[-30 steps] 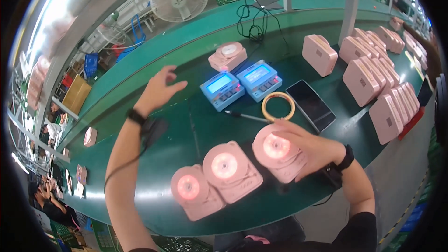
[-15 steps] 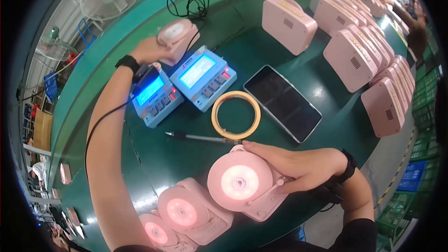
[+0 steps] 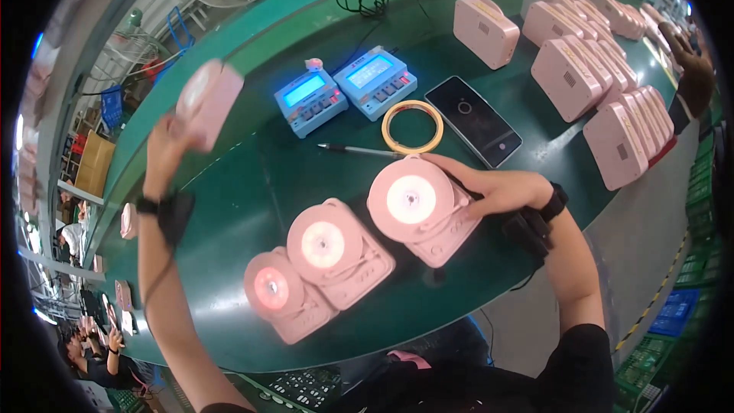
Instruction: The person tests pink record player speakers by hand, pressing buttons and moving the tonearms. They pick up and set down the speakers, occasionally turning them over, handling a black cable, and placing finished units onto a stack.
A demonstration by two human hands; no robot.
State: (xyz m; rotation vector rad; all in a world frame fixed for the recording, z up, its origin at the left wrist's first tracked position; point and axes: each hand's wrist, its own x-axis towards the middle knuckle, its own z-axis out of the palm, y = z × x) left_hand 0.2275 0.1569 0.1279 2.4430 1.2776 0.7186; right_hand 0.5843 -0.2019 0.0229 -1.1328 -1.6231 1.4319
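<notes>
My left hand (image 3: 164,154) is raised at the left, closed on a pink mini record player (image 3: 220,103) that it holds tilted above the table. Smeared by motion, that player shows little detail. Around the right side of another mini record player (image 3: 437,251) my right hand (image 3: 501,190) is closed; its round disc glows white and it rests on the green table (image 3: 237,206). Left of it stand two more pink players: the middle one (image 3: 359,268) lit white, the leftmost one (image 3: 294,325) lit pinkish.
Beyond my hands lie two blue testers (image 3: 312,105) with lit screens, a yellow tape roll (image 3: 389,145), a pen (image 3: 355,150) and a phone (image 3: 478,126). Several pink players (image 3: 569,80) stand in rows at right. Black cable (image 3: 372,4) coils at the back; another person's hand (image 3: 677,42) shows far right.
My left hand has lifted its player away from beside the testers, leftward over the table. My right hand stays on its player. The view has shifted, and the phone screen now shows a circle.
</notes>
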